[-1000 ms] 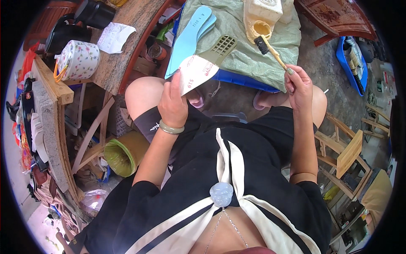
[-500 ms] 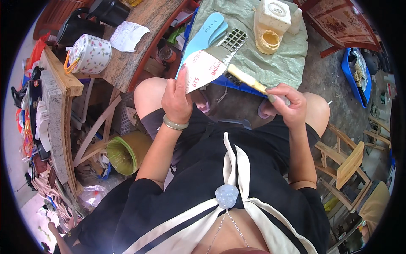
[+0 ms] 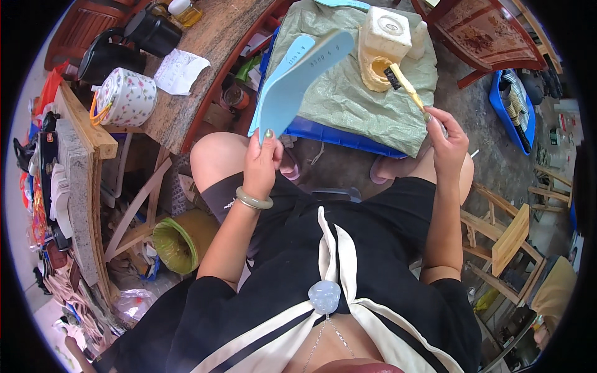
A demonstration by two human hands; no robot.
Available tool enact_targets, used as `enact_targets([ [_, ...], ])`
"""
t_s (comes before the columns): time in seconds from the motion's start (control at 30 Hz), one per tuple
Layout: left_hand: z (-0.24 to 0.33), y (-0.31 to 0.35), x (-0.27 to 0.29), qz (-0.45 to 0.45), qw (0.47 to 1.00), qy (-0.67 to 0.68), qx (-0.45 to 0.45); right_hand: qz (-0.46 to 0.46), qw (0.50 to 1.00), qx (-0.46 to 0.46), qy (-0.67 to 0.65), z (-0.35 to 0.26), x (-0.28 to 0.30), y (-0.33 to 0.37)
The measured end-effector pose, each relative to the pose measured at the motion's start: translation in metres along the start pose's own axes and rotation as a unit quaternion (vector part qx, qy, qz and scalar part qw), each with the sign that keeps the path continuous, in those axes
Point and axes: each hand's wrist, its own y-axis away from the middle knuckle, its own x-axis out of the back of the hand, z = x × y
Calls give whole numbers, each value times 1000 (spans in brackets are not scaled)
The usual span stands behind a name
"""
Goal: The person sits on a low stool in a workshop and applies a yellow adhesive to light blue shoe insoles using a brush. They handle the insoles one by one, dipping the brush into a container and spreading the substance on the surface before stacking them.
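My left hand (image 3: 260, 163) pinches the near end of a light blue shoe insole (image 3: 305, 84), raised above the cloth with its blue face up. Another blue insole (image 3: 292, 56) shows partly behind it; whether that one lies on the cloth or is held too, I cannot tell. In my right hand (image 3: 446, 133) is a small glue brush (image 3: 407, 87) with a caked, yellowish handle and dark bristles. Its bristles point toward a white plastic glue container (image 3: 387, 34), beside the crusted yellow opening (image 3: 378, 73). One more blue insole (image 3: 343, 4) lies at the cloth's far edge.
A greenish woven cloth (image 3: 398, 124) covers a blue-edged stand before my knees. On the left, a stone-topped table (image 3: 186, 109) bears a flowered pot (image 3: 127, 96), paper and black mugs. A lined bin (image 3: 177, 245) stands low left; wooden stools (image 3: 504, 236) and a blue crate (image 3: 516, 112) are right.
The white printed face and black mesh end at my left hand are gone from view; a blue insole face shows there instead. My right hand has raised the brush away toward the container's opening.
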Motion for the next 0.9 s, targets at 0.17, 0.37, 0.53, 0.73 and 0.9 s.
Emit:
enact_targets([
  [0.17,15,1,-22,-27,978,192,82,18,988,54,140,26,-5,-19],
  [0.37,9,-2,-28,-51,969,215,110,-42,938,143,314,29,-16,-61],
  [0.53,4,-2,-31,-51,969,209,119,-94,900,162,393,39,-25,-88],
  [0.73,3,-4,-37,-29,974,195,114,-133,881,164,422,36,-31,-97],
  [0.9,2,-7,-37,-16,978,185,91,-108,890,193,400,34,-28,-88],
])
